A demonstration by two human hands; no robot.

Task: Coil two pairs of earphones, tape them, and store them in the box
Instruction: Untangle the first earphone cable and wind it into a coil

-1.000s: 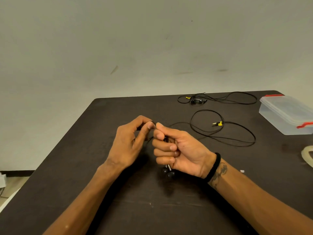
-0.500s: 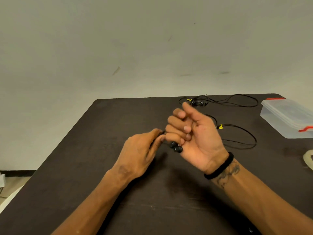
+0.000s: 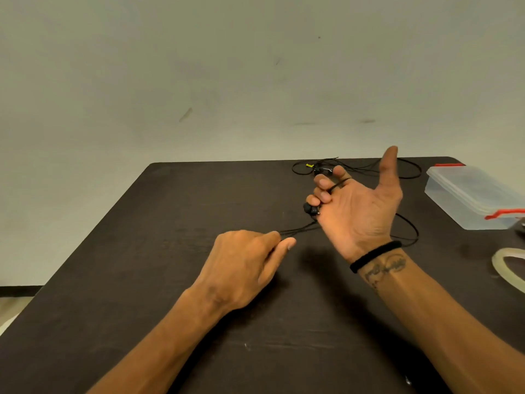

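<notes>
Two earphone sets on the bench, one held between both hands

Two hands work over one dark bench (image 3: 142, 280). The right hand (image 3: 358, 214) is raised palm toward the camera, thumb pointing up and away from the rest, while its fingers (image 3: 322, 191) curl in around the black cord of the near earphones (image 3: 311, 209). The two black earbuds of that set sit bunched together just beside the curled little finger, and a strand of cord crosses the upper fingers. From the buds the cord runs down and left, taut, to the left hand (image 3: 244, 263), which pinches it between thumb and forefinger, knuckles up, low over the bench. The rest of this cord trails behind the right wrist as one loop lying on the bench surface.

The second pair of earphones (image 3: 321, 169) lies uncoiled at the far edge of the bench, a loose tangle with one small yellow tag showing; no hand touches it.

One clear plastic box (image 3: 466, 194) with red clips stands at the right side of the bench, lid on, well apart from both hands. One roll of clear tape (image 3: 505, 265) lies flat near the right edge, partly cut off by the frame.

A black band (image 3: 375, 255) circles the right wrist, with a tattoo just below it on the forearm
</notes>
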